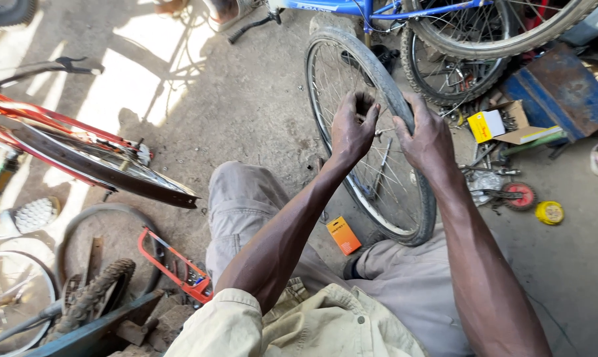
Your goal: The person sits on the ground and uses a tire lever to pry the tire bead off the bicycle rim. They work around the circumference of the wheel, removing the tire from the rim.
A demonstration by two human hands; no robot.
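Grey concrete floor (246, 99), dusty and stained, with bright sun patches (147, 46) and spoke shadows at upper left. Bicycles (61, 139), loose tyres (94, 291), a blue metal box (563, 89) and small parts crowd its edges.

You have one view only, from the camera on your head, tilted steeply down over your own chest and knees toward the concrete floor, so no second view overlaps it. It sits close to the bicycle wheel (372, 132), which stands upright at the middle of the frame with your left hand (352, 129) and right hand (428, 139) on its near rim. Beyond the wheel the view reaches a blue bicycle (378, 10); left of the wheel it takes in a red bicycle (61, 142).
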